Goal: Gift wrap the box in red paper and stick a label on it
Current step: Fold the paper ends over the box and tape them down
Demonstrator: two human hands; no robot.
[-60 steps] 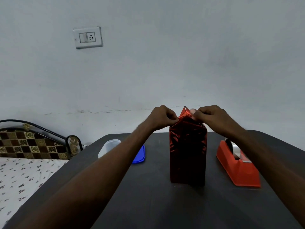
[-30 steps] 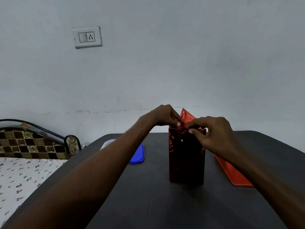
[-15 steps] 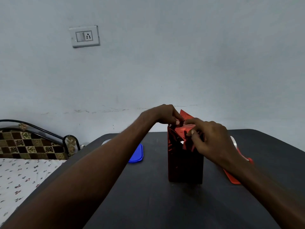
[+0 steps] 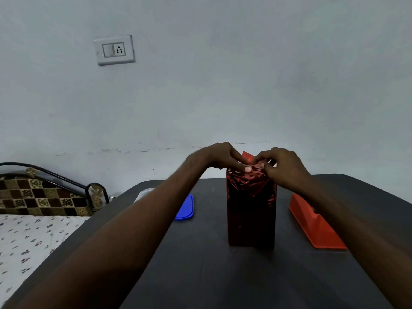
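On the desk (image 4: 223,275), upright at centre: box (image 4: 250,215), sides already in red paper (image 4: 249,188). Left hand (image 4: 219,156) and right hand (image 4: 282,166) both pinching and pressing the top flaps, fingers curled onto the foil. Advised: crease each flap flat against the box top, keep one thumb down until taped. Right of the box, near: red tape dispenser (image 4: 316,226), partly behind the right forearm. Left of the box: blue lid (image 4: 186,207), clear container (image 4: 142,194). No label visible.

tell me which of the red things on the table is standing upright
The tall box in shiny red paper at the table's middle, under both hands. The other red thing, the tape dispenser to its right, lies low and long on the table.
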